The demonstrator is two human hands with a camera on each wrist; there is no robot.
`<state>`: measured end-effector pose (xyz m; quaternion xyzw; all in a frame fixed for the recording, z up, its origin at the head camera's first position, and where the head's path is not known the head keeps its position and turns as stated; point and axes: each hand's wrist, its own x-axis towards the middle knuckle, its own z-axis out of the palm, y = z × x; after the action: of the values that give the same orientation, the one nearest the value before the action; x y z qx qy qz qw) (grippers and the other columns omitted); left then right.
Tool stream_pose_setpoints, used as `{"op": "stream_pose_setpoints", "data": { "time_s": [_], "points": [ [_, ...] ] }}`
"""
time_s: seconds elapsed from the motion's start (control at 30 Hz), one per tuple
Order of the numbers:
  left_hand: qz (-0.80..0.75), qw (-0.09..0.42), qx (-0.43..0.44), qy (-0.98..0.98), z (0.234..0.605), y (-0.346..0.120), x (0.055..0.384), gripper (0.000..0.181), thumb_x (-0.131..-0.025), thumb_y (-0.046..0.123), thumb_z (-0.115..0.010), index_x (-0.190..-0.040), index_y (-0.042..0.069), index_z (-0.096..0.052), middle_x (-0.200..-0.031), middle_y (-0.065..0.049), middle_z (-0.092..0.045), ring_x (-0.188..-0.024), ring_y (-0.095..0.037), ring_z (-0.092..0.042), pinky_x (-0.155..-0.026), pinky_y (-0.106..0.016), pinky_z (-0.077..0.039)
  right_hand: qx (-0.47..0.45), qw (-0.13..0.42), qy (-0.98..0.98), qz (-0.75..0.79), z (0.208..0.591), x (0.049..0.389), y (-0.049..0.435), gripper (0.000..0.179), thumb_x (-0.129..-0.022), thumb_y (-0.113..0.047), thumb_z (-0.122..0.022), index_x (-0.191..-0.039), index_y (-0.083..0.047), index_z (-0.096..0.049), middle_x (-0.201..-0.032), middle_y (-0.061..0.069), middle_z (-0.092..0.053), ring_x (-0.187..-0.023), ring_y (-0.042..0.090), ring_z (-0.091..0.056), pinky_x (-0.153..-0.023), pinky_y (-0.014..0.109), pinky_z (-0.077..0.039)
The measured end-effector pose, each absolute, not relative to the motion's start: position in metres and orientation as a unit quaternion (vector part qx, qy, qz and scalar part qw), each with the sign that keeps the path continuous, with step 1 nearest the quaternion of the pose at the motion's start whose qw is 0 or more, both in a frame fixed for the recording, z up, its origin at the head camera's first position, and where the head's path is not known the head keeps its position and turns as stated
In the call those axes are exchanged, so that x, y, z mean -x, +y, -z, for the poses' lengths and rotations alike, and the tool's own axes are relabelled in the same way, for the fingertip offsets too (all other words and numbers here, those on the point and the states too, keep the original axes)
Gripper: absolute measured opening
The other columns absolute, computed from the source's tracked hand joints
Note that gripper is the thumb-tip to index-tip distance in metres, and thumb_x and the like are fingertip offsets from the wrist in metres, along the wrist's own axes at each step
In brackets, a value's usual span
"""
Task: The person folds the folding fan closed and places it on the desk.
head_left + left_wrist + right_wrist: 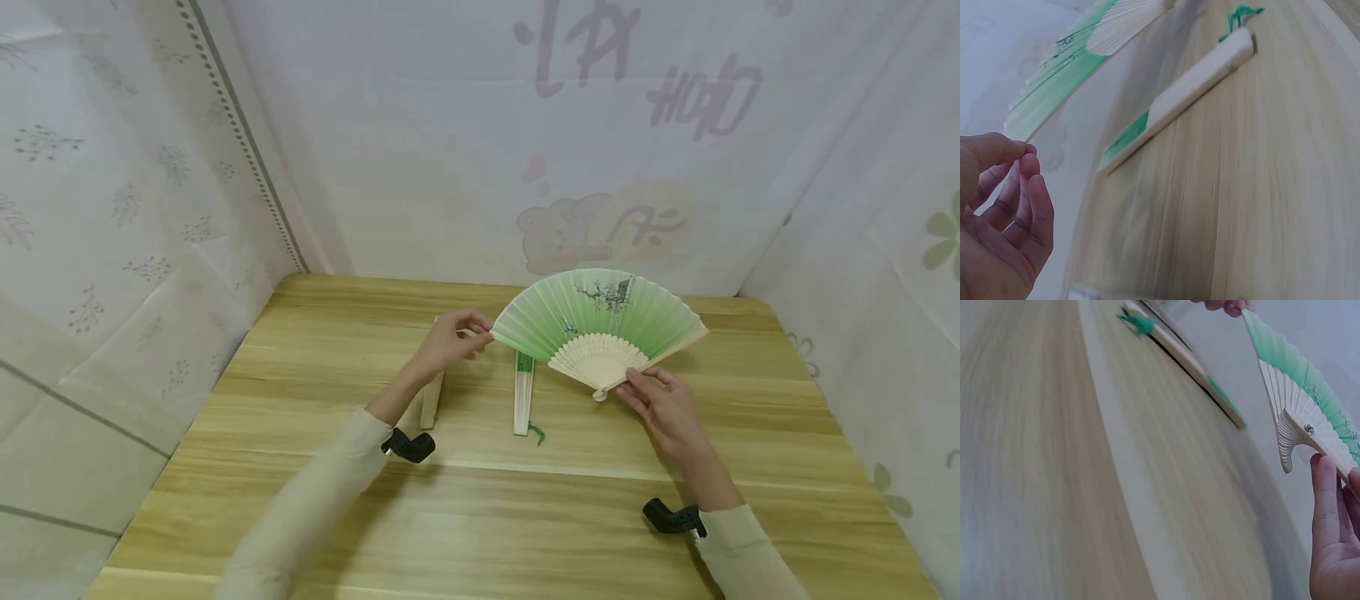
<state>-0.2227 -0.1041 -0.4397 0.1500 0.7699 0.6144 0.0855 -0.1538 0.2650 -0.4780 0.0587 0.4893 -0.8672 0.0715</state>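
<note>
Spread wide above the table is a green-and-white folding fan (600,312) with dark branch drawings and pale ribs. My left hand (453,340) pinches its left outer tip between thumb and forefinger, seen close up in the left wrist view. At the lower right edge, near the pivot, my right hand (667,408) grips the outer rib; the metal rivet shows in the right wrist view. A second folding fan (522,400), folded, with a green cord, lies on the table below the open one. Partly behind my left wrist lies a pale, narrow object (431,400).
The wooden table (480,533) has a patterned cloth (420,167) hanging behind it and cloths at both sides. A black wrist device (408,447) is worn on the left arm, and another black device (671,517) on the right.
</note>
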Motion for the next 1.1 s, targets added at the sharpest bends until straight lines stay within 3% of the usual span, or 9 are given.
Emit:
{"op": "stream_pose_setpoints", "data": {
  "time_s": [0.17,0.3,0.53,0.67,0.83,1.1],
  "points": [
    [-0.621,0.071,-0.141,0.768,0.44,-0.128,0.217,0.014,-0.099,0.006,-0.068,-0.111,0.0,-0.065,-0.103,-0.019,-0.065,-0.093,-0.056,-0.06,-0.078,-0.062,-0.054,-0.054,0.078,0.507,0.857,0.478,0.16,0.242,0.003,-0.101,0.003,-0.059,-0.099,0.005,-0.059,-0.098,0.014,-0.069,-0.089,0.023,-0.072,-0.09,0.036,-0.054],
    [-0.625,0.061,-0.129,0.768,0.438,-0.146,0.213,0.017,-0.099,0.007,-0.067,-0.113,-0.003,-0.064,-0.103,-0.025,-0.062,-0.09,-0.053,-0.06,-0.071,-0.05,-0.056,-0.043,0.089,0.51,0.854,0.475,0.165,0.225,0.007,-0.101,0.001,-0.061,-0.105,0.006,-0.06,-0.1,0.016,-0.069,-0.091,0.023,-0.072,-0.093,0.037,-0.052],
    [-0.634,0.055,-0.089,0.767,0.433,-0.173,0.211,0.026,-0.1,0.008,-0.067,-0.119,-0.008,-0.062,-0.109,-0.028,-0.06,-0.089,-0.033,-0.066,-0.082,-0.056,-0.056,-0.032,0.098,0.514,0.851,0.47,0.174,0.197,0.014,-0.1,0.0,-0.062,-0.111,0.008,-0.059,-0.101,0.017,-0.07,-0.093,0.025,-0.072,-0.095,0.04,-0.051],
    [-0.641,0.054,-0.063,0.763,0.427,-0.183,0.208,0.027,-0.1,0.005,-0.065,-0.122,-0.011,-0.06,-0.115,-0.031,-0.059,-0.082,-0.018,-0.066,-0.079,-0.044,-0.059,-0.03,0.098,0.512,0.853,0.468,0.179,0.184,0.014,-0.099,0.0,-0.064,-0.11,0.007,-0.06,-0.1,0.017,-0.071,-0.092,0.026,-0.072,-0.094,0.04,-0.052],
    [-0.664,0.049,-0.044,0.745,0.41,-0.187,0.195,0.027,-0.101,0.002,-0.063,-0.122,-0.014,-0.057,-0.11,-0.026,-0.059,-0.079,-0.014,-0.064,-0.073,-0.03,-0.058,-0.026,0.098,0.507,0.856,0.469,0.182,0.172,0.012,-0.098,0.0,-0.066,-0.108,0.007,-0.062,-0.1,0.017,-0.071,-0.091,0.026,-0.072,-0.093,0.04,-0.053],
    [-0.687,0.036,-0.025,0.726,0.409,-0.189,0.188,0.026,-0.1,0.001,-0.062,-0.121,-0.015,-0.056,-0.1,-0.014,-0.059,-0.079,-0.019,-0.063,-0.075,-0.034,-0.058,-0.019,0.106,0.521,0.847,0.47,0.178,0.167,0.014,-0.098,0.0,-0.066,-0.109,0.009,-0.063,-0.099,0.02,-0.071,-0.091,0.028,-0.072,-0.092,0.039,-0.053]
  ]
}}
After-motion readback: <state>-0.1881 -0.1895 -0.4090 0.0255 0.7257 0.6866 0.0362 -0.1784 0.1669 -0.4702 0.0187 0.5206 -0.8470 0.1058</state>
